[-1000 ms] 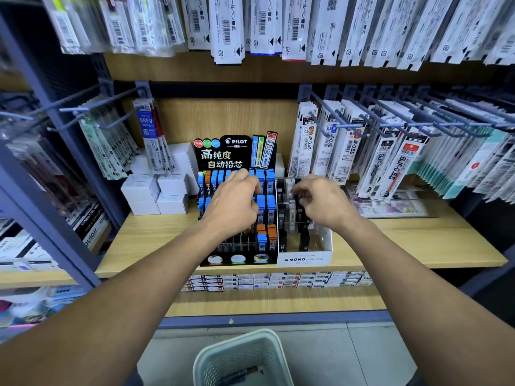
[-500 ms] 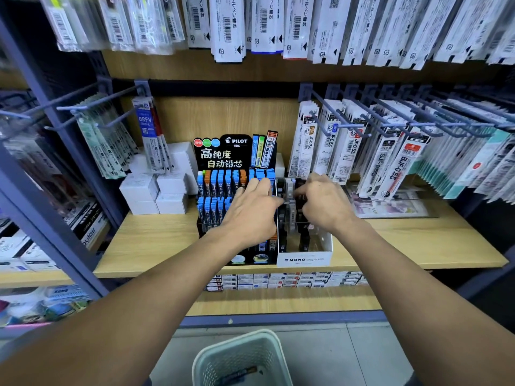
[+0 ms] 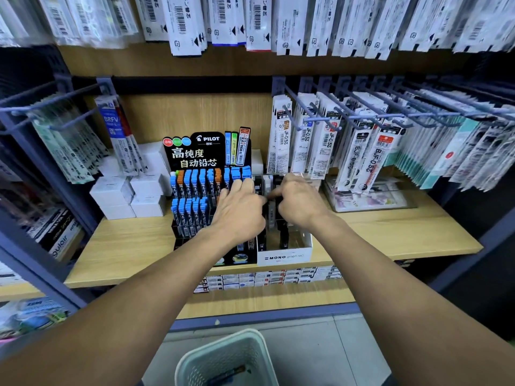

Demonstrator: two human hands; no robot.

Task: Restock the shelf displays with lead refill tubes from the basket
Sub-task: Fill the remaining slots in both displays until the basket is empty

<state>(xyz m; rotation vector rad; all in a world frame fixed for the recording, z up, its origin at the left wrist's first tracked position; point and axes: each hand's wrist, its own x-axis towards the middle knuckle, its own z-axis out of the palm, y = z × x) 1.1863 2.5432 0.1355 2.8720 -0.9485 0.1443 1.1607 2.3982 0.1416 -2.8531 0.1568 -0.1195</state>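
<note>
The black Pilot display (image 3: 195,151) stands on the wooden shelf (image 3: 128,246) with rows of blue- and orange-capped lead refill tubes (image 3: 192,185). To its right is a white MONO box (image 3: 284,256) of black tubes (image 3: 284,235). My left hand (image 3: 239,210) lies over the Pilot display's right side, fingertips on the blue caps at the back. My right hand (image 3: 299,203) hovers over the MONO box, its curled fingers and thumb pinching a tube at the back of it. The pale green basket (image 3: 195,363) sits on the floor below, with a tube (image 3: 231,371) inside.
Small white boxes (image 3: 122,193) are stacked left of the Pilot display. Refill packs (image 3: 370,157) hang from blue pegs on the right, and more packs (image 3: 117,135) hang on the left. A clear case (image 3: 370,199) lies right of the MONO box. Flat boxes (image 3: 267,277) line the shelf below.
My left hand has slid right across the Pilot display toward the MONO box. My right hand stays over the MONO box and has shifted slightly back. The two hands are now close together.
</note>
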